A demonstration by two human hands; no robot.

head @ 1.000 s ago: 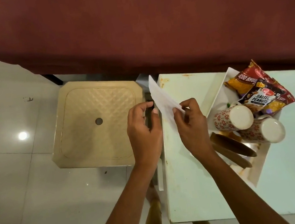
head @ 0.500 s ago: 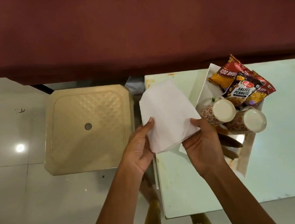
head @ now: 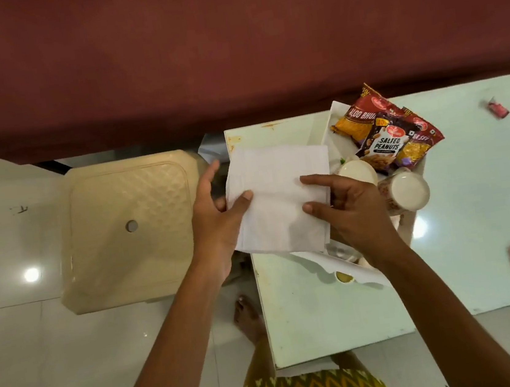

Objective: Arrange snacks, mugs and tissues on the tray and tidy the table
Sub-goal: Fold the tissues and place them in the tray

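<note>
The white rectangular tray (head: 328, 126) is largely hidden behind the thin white paper tissue (head: 279, 196) and the right hand (head: 354, 213); only its far corner and near rim show. The tissue, soft and faintly creased, is pinched at its left edge by the left hand (head: 216, 230) and at its right edge by the right hand, above the pale green glossy table (head: 476, 230). Two patterned ceramic mugs (head: 406, 194) lie on the tray, perhaps on their sides, beside crinkly foil snack packets (head: 384, 135).

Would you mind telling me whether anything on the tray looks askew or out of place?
Yes: the two floral mugs lie tipped on their sides in the white tray, pale ends facing the camera, rather than upright.
</note>
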